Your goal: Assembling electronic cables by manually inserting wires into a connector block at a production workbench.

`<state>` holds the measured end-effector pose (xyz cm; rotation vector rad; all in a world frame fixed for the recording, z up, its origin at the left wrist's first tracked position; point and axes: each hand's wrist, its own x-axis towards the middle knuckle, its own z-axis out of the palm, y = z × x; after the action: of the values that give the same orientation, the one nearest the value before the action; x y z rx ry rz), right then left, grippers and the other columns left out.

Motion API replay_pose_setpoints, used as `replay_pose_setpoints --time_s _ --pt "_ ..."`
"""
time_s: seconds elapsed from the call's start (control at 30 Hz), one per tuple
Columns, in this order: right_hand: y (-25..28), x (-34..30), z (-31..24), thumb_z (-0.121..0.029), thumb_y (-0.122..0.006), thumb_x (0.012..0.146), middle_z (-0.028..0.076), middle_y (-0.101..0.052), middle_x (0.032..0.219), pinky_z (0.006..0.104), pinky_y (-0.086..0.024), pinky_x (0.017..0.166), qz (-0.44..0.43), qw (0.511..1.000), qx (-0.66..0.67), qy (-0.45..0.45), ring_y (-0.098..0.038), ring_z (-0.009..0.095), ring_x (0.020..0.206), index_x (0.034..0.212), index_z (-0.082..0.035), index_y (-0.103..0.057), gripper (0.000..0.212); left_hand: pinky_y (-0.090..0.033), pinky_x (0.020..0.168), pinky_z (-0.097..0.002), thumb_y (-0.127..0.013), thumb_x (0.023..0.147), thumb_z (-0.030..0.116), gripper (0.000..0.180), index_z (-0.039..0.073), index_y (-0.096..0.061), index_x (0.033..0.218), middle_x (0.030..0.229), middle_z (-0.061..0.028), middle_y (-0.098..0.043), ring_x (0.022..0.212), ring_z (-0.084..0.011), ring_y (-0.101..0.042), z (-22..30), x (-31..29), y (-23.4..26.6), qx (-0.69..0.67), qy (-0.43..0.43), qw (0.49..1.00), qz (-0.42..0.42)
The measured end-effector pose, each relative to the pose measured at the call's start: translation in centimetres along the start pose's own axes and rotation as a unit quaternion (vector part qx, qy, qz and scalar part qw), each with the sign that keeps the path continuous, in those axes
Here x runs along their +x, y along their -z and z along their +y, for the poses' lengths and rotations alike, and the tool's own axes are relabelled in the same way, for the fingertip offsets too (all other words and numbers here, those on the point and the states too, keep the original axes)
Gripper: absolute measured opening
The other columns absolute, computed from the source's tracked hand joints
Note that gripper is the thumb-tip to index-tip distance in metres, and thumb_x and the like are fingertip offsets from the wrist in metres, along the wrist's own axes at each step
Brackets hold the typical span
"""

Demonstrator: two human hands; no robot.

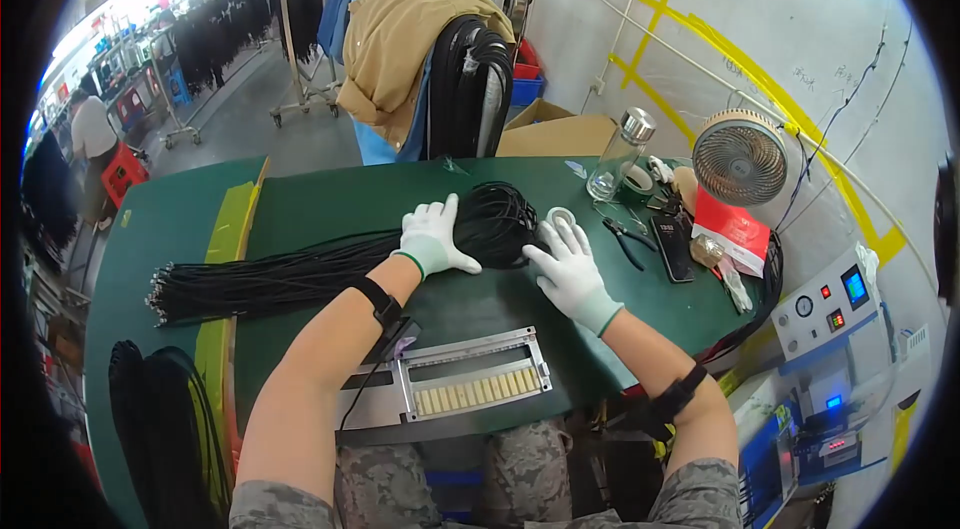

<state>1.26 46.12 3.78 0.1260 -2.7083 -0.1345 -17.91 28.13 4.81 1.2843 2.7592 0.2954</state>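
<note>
A long bundle of black cables (330,269) lies across the green table, its metal-tipped ends at the left and its looped end at the right. My left hand (430,237), in a white glove, rests on the bundle near the loops, thumb stretched out and fingers apart. At the right of the loops is my right hand (570,274), also gloved, its fingers spread. Its fingertips are beside a small pale tape roll (560,215); I cannot tell if they touch it. Nearer me sits a metal fixture (405,394) with a row of cream-coloured blocks.
At the right are pliers (630,245), a phone (672,249), a glass bottle (612,164) and a small fan (740,157). A control machine (825,304) stands beyond the table's right edge. More black cables (165,419) hang at the lower left. A tan jacket (415,39) covers a rack behind.
</note>
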Motion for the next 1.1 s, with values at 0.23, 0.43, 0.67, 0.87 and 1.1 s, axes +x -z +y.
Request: replay_pose_setpoints --time_s 0.23,0.43,0.67,0.87,1.1 --pt "-0.2 -4.0 5.0 -0.017 -0.072 0.073 0.021 -0.046 0.138 0.0449 -0.034 0.109 0.048 0.955 0.151 -0.249 -0.041 0.040 0.128 0.130 -0.010 -0.052 0.060 -0.045 0.090 -0.0410 -0.078 0.067 0.051 0.071 0.007 -0.057 0.119 0.107 -0.0120 -0.057 0.105 -0.0295 -0.055 0.3 -0.2 -3.2 -0.032 -0.039 0.994 0.097" --pt "-1.9 0.9 6.6 -0.020 -0.076 0.071 0.021 -0.049 0.134 0.0414 -0.040 0.103 0.009 0.945 0.209 -0.249 -0.047 0.038 0.123 0.131 -0.009 -0.050 0.067 -0.046 0.087 -0.0394 -0.075 0.072 0.046 0.058 0.008 -0.058 0.112 0.102 -0.0111 -0.057 0.100 -0.0291 -0.056 1.2 -1.7 -2.8 0.020 -0.048 0.995 0.086" --pt "-0.4 -1.0 6.9 -0.018 -0.078 0.070 0.018 -0.054 0.131 0.0392 -0.045 0.099 0.028 0.895 0.238 -0.377 -0.054 0.033 0.117 0.134 -0.003 -0.046 0.074 -0.044 0.088 -0.0410 -0.075 0.072 0.048 0.060 0.009 -0.056 0.114 0.107 -0.0106 -0.056 0.104 -0.0282 -0.054 1.9 -2.3 -3.0 0.021 -0.073 0.990 0.120" --pt "3.2 -5.3 1.6 -0.019 -0.081 0.070 0.014 -0.057 0.122 0.0316 -0.046 0.094 0.118 0.752 0.515 -0.394 -0.057 0.019 0.109 0.135 0.004 -0.043 0.079 -0.040 0.097 -0.0418 -0.075 0.071 0.048 0.071 0.008 -0.053 0.125 0.127 -0.0136 -0.052 0.116 -0.0320 -0.049 0.0 -3.3 -2.1 0.037 -0.073 0.990 0.111" --pt "8.4 -6.1 -4.7 -0.019 -0.081 0.071 0.014 -0.059 0.120 0.0323 -0.046 0.094 0.124 0.776 0.529 -0.321 -0.058 0.018 0.107 0.136 0.002 -0.043 0.078 -0.042 0.095 -0.0423 -0.080 0.068 0.042 0.059 0.004 -0.062 0.109 0.115 -0.0162 -0.060 0.108 -0.0315 -0.055 7.5 -10.6 4.7 -0.221 -0.237 0.943 0.077"
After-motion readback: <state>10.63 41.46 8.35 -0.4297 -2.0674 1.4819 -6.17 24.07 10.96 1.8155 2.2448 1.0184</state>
